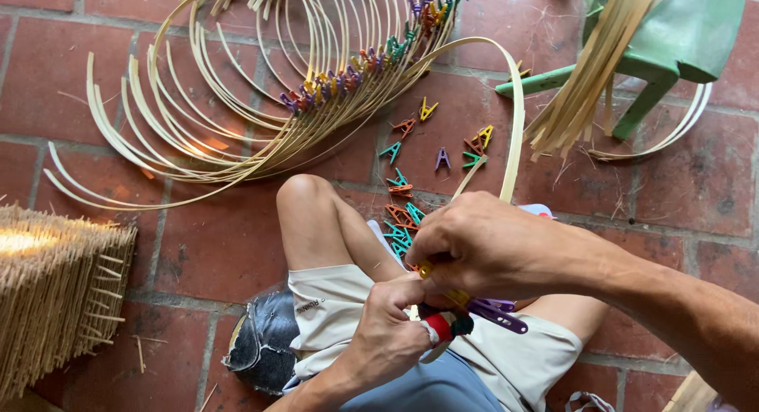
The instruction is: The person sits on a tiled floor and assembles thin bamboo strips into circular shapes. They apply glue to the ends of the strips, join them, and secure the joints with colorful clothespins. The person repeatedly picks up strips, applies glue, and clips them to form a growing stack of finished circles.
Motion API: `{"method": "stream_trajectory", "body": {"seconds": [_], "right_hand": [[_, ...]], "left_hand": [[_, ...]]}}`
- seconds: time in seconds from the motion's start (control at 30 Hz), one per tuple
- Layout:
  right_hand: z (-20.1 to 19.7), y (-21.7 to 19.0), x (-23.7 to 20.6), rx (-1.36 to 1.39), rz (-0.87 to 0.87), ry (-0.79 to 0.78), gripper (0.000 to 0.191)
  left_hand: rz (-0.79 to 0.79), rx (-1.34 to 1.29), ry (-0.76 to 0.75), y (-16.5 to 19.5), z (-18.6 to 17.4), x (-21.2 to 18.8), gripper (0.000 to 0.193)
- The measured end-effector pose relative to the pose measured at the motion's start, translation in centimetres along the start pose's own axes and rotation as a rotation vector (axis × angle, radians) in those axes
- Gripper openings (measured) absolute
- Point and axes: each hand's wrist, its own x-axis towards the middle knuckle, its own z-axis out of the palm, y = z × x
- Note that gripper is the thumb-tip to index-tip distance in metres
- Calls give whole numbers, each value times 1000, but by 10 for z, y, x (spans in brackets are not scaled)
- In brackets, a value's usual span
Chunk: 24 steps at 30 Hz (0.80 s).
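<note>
A long pale bamboo strip [518,119], bent into an arc, rises from the lap toward twelve o'clock and curves left. The right hand [482,250] closes over its lower end, with a yellow clip peeking beneath the fingers and a purple plastic clip [498,313] jutting out at four o'clock. The left hand [387,333], just below and touching, pinches the same bundle, a red-and-white taped finger showing. At twelve o'clock, small coloured clips [403,187] lie scattered on the red brick floor [213,246]; at eleven lies a stack of clipped bamboo hoops [261,103]; at one stands a green stool [672,40]; at nine a woven bamboo basket [55,293].
</note>
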Motion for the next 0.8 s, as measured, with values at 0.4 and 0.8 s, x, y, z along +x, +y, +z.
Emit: {"method": "stream_trajectory", "body": {"seconds": [0.4,0.8], "right_hand": [[-9,-7,-25,-397,-304,562,58],[250,244,-88,184,468,1423,20]], "left_hand": [[115,16,72,-5,-29,-2,17],[954,-375,368,137,-153,-12,23]]}}
